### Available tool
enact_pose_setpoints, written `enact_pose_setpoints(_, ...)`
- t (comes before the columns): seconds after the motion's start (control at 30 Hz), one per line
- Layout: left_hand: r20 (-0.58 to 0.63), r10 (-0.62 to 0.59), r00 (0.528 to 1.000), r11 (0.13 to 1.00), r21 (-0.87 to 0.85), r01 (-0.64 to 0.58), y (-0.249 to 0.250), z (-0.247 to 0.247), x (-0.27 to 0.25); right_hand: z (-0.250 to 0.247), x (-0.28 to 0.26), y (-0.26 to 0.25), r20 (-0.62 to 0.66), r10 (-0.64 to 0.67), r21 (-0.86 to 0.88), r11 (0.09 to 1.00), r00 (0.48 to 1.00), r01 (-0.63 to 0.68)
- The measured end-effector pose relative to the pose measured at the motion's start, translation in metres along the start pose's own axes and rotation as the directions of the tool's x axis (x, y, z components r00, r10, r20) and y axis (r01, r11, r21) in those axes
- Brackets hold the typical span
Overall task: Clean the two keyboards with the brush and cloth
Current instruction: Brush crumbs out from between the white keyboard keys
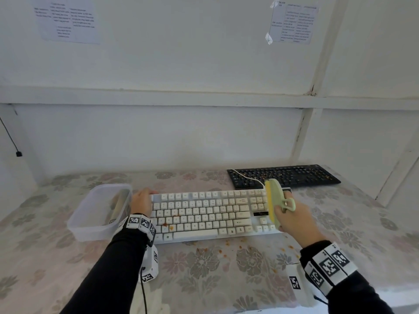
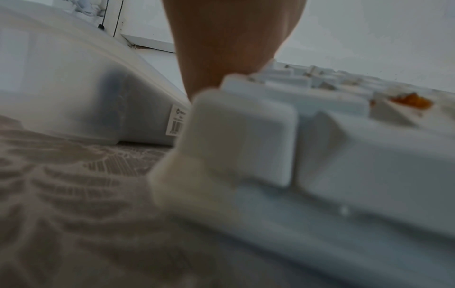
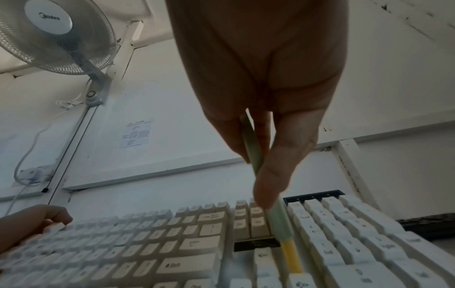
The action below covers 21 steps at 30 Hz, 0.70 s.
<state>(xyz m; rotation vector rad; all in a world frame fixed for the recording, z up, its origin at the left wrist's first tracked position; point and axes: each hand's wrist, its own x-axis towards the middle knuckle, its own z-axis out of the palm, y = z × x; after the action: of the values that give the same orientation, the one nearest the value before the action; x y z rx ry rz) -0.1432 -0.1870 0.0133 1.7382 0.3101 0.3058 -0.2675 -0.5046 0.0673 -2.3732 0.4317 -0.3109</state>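
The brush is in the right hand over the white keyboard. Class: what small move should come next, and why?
Probably sweep the brush leftward along the white keyboard toward its orange stains. The right hand holds the bristles at the keypad end, and the left hand steadies the opposite end.

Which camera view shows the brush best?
The head view: it shows the whole green brush with its yellow bristles, held by the right hand over the right end of the white keyboard. The right wrist view shows it only edge-on between the fingers. The left wrist view does not show it.
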Motion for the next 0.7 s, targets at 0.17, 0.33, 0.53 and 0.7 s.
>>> enact_pose_setpoints(0.17,0.008,-0.059,0.998,0.995,-0.076,0.060,0.001,-0.001,0.000,0.003,-0.003,-0.012,0.056,0.033,-0.020,0.999,0.998,-0.032)
enact_pose_setpoints(0.33,0.027,-0.078,0.997,0.990,-0.116,0.081,0.002,-0.002,0.000,0.016,-0.017,-0.058,0.092,-0.170,0.180,0.972,0.981,0.152)
enact_pose_setpoints(0.53,0.083,-0.152,0.985,0.965,-0.203,0.166,0.004,-0.007,0.000,0.065,-0.030,-0.114,0.279,-0.343,0.337,0.910,0.897,0.244)
enact_pose_setpoints(0.7,0.162,-0.250,0.955,0.904,-0.313,0.290,-0.008,-0.008,0.012,0.099,-0.035,-0.132,0.405,-0.377,0.304,0.915,0.833,0.266)
